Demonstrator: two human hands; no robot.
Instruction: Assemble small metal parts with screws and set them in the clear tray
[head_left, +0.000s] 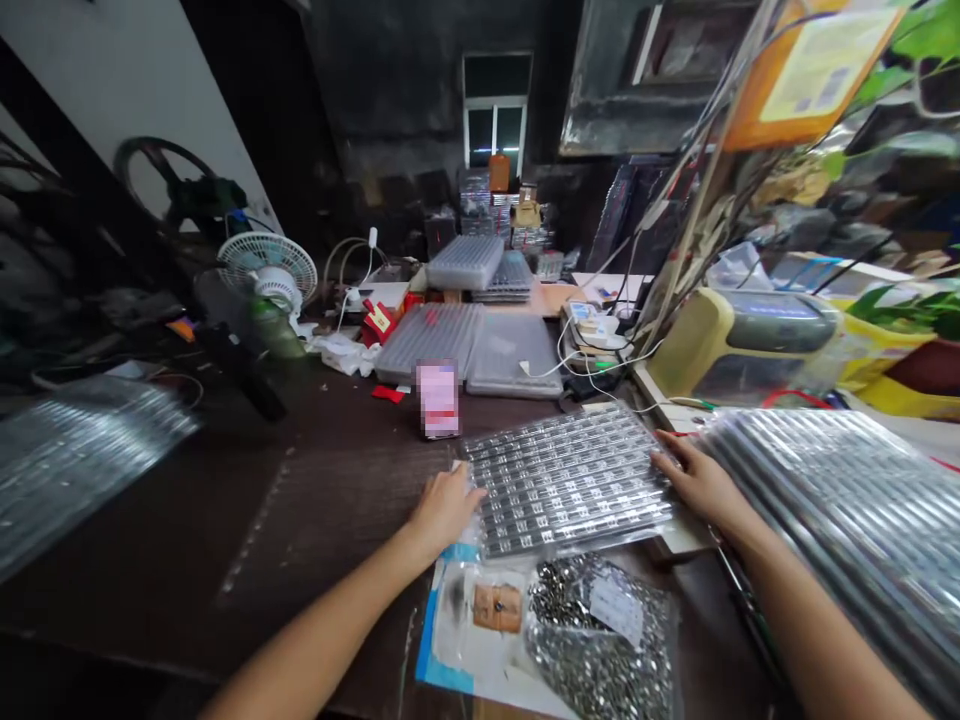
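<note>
A clear plastic tray [570, 480] filled with rows of small dark and silvery pieces lies across the middle of the dark table. Its left edge is gripped by my left hand [444, 512], thumb on top. At the opposite edge, my right hand [701, 482] has its fingers closed on the tray's upper right side. Just below, a clear bag of small shiny metal parts [600, 640] with a white label rests on a white and blue sheet. Beside that bag is a small brown piece [497, 607] in clear plastic. What the small pieces are is too fine to tell.
To the right stands a tall stack of clear trays [847, 510]; more trays [82, 460] lie at far left. An empty-looking clear sheet [330, 510] lies left of my hand. Behind are a pixelated upright phone-like object [439, 400], closed trays [517, 355], cables and a fan [268, 268].
</note>
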